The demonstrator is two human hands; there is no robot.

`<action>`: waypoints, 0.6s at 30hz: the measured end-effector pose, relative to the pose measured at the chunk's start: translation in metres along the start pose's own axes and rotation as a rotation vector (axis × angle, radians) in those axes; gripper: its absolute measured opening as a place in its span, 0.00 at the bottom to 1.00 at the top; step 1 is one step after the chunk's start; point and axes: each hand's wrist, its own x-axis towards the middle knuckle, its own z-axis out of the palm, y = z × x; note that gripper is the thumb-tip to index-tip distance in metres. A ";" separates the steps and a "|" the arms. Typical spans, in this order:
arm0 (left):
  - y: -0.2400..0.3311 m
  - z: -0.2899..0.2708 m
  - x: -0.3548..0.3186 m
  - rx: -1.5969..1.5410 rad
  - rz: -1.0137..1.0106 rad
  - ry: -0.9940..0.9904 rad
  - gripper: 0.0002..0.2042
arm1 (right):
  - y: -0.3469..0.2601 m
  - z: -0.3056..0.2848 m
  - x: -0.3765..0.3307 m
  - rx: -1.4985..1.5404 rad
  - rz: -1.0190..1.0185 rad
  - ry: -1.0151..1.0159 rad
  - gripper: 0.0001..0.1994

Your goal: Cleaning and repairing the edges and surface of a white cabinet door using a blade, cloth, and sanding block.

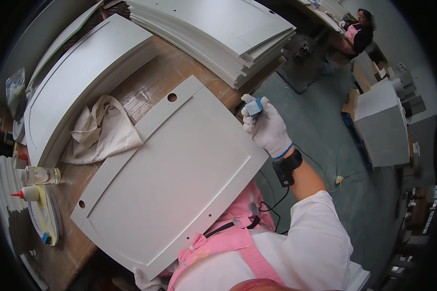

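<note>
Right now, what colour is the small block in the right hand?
The small block is blue, showing best in the head view.

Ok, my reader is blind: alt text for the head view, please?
Gloved right hand holds a small blue block beside a large white panel; the gloved left hand is at its lower edge. A crumpled cloth and stacked panels lie nearby.

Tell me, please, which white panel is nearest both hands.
The panel beside the pink apron, between right hand and left hand; the other panels lie stacked farther away.

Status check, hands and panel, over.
Right hand gripping blue block. Left hand at bottom corner of white panel. Cloth overlapping panel's upper-left edge.
</note>
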 end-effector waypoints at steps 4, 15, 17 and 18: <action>-0.006 -0.009 -0.001 -0.005 0.041 0.023 0.31 | 0.010 0.014 0.016 -0.058 -0.040 -0.015 0.21; -0.007 -0.007 -0.012 -0.068 0.074 -0.007 0.29 | 0.053 0.079 0.082 -1.906 -1.224 -0.279 0.25; -0.007 -0.006 -0.015 -0.054 0.083 -0.014 0.29 | 0.063 0.086 0.093 -1.948 -1.232 -0.294 0.25; -0.008 -0.008 -0.016 -0.037 0.096 -0.034 0.29 | 0.067 0.087 0.097 -1.989 -1.250 -0.298 0.25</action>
